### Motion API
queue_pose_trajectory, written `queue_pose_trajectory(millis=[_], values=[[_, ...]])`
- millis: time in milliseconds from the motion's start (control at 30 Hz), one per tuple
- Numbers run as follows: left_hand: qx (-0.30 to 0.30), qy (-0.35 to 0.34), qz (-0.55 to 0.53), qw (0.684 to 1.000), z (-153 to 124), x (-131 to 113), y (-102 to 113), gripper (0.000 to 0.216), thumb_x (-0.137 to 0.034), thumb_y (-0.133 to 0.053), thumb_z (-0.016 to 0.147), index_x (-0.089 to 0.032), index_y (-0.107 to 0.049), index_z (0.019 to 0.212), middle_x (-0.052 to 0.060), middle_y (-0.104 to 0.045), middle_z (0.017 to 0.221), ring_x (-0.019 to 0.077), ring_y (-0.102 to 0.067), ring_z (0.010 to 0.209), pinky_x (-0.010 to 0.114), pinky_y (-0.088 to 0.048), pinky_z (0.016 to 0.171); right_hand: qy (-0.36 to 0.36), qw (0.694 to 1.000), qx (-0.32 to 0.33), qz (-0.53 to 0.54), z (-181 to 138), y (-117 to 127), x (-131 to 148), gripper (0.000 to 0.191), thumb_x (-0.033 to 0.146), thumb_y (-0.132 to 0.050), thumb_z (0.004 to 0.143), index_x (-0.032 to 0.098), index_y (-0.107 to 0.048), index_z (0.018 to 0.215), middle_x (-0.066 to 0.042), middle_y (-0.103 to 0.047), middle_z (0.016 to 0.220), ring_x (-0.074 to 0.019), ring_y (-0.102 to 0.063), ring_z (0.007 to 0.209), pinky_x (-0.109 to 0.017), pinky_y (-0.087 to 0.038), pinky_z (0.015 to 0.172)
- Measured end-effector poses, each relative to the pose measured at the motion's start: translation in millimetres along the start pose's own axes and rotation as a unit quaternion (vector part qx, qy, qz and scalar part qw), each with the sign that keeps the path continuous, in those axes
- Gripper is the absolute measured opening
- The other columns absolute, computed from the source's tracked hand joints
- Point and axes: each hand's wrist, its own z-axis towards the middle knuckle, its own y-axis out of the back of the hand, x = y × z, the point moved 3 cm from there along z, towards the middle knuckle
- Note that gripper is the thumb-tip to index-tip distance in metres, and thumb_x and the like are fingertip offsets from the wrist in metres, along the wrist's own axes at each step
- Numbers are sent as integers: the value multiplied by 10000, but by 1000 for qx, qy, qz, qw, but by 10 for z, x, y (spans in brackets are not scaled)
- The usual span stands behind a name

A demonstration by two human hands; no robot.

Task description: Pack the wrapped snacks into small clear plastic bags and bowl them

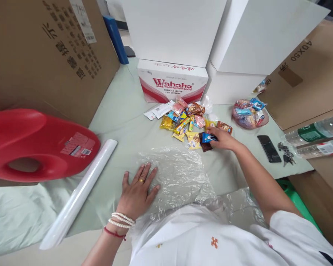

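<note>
The left hand (138,192), palm down with its fingers spread, lay flat at the left edge of a crinkled sheet of clear plastic film (183,173) on a pale green tablecloth (119,118). The right hand (224,139) was closed on a small blue wrapped packet (208,137) at the near right side of a pile of colourful wrapped snacks (182,123). The pile lay beyond the film, in front of a white-and-red cardboard Wahaha box (173,87). To its right sat a rounded clear plastic bundle of similar snacks (249,115), with a black mobile phone (269,148) and a bunch of metal keys (288,156) nearer the person. At left, a long, glossy white roll (80,192) lay beside a red plastic jug (50,142).
</note>
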Motion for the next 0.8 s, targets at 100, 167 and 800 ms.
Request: queue_pose_trajectory(millis=[100,167,800], values=[[-1,-1,-6,1000,1,5,3,598,-474,-428,1018,-280,-438,1583,144,-371,1665,373,-393,1523,733,-90,1226,-66,997,-11,32,-125,239,-194,389,317,-635,807,164,-716,1156,-107,-745,1126,-265,-675,960,-360,-515,872],[-1,-2,-5,1000,1,12,2,596,-474,-422,1021,-276,-438,1583,139,-364,1668,372,-391,1524,737,-83,1224,-133,988,-77,24,6,382,-265,372,341,-646,825,157,-711,1141,-89,-745,1010,-241,-661,870,-332,-503,802],[-23,-10,9,1000,-7,50,-42,600,-481,-437,1011,-271,-454,1573,140,-408,1648,369,-438,1494,705,-77,1236,-189,943,-157,226,367,17,-351,335,452,-584,845,170,-696,989,-39,-712,902,-201,-621,827,-306,-485,788]])
